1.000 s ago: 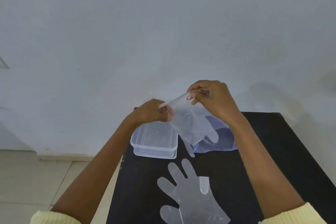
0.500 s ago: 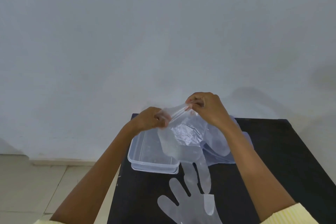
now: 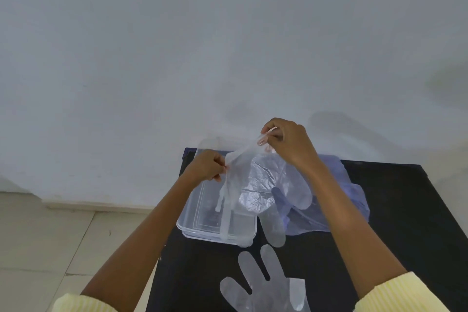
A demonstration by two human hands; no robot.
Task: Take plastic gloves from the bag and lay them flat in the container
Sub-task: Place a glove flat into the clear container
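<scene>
Between the left hand [image 3: 206, 166] and right hand [image 3: 288, 142], a thin clear plastic glove [image 3: 255, 185] is pinched by its cuff, draped below them over the clear rectangular plastic container [image 3: 215, 232].

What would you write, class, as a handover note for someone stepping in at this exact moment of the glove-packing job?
Left hand and right hand: each pinches the cuff edge of one clear plastic glove, held up above the clear container; its fingers dangle over the container.
Bluish bag: on the black table, right of the container.
Second glove: flat on the table, nearer the person.
Done: held glove is out of the bag.
Left: lower it flat into the container, then the rest.
</scene>
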